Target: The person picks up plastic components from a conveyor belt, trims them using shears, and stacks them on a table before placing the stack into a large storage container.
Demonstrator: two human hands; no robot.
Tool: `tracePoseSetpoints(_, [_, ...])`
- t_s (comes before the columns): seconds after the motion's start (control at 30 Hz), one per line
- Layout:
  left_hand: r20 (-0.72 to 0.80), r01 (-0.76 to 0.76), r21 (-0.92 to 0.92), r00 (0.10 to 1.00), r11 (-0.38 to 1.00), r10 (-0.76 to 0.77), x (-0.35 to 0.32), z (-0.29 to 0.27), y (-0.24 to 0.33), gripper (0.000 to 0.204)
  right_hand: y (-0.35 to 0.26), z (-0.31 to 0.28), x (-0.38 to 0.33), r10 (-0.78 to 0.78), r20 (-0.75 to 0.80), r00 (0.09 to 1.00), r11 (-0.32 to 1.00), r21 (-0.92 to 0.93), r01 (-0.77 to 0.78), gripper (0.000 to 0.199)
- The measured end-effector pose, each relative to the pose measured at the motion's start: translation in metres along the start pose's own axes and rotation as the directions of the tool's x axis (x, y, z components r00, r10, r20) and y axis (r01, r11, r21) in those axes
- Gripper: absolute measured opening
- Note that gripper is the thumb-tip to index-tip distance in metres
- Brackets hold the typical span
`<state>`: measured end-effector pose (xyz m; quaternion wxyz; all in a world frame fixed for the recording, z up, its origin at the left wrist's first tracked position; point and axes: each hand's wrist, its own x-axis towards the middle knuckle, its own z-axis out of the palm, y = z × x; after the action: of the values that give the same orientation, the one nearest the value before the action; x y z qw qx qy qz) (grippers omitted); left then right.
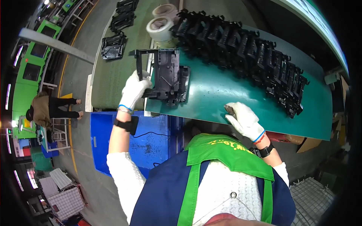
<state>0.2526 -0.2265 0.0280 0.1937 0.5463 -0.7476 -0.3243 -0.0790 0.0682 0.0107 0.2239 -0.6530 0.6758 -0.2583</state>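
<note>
My left hand (134,89), in a white glove, grips a black moulded plastic frame part (163,73) by its left side and holds it upright at the left end of the green table (222,94). A second black part lies just behind it. My right hand (243,118), also gloved, rests flat on the table's near edge with nothing in it. A long row of the same black parts (245,49) is stacked along the table's far side.
A conveyor belt (113,71) on the left carries several black parts (113,46). Two white tape rolls (160,27) stand at its end. A blue bin (151,145) sits below the table. Another person (47,109) is crouched at far left.
</note>
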Motion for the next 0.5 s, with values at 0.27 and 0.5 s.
tracePoseSetpoints(0.27, [0.508, -0.101, 0.182, 0.861, 0.978, -0.006, -0.045, 0.108, 0.107, 0.034, 0.04, -0.048, -0.019, -0.058, -0.031, 0.998, 0.906, -0.421, 0.04, 0.036])
tracePoseSetpoints(0.5, [0.656, -0.1, 0.169, 0.754, 0.981, -0.036, -0.019, 0.195, 0.102, 0.035, 0.09, -0.031, -0.021, 0.011, 0.129, 0.992, 0.847, -0.528, 0.059, 0.041])
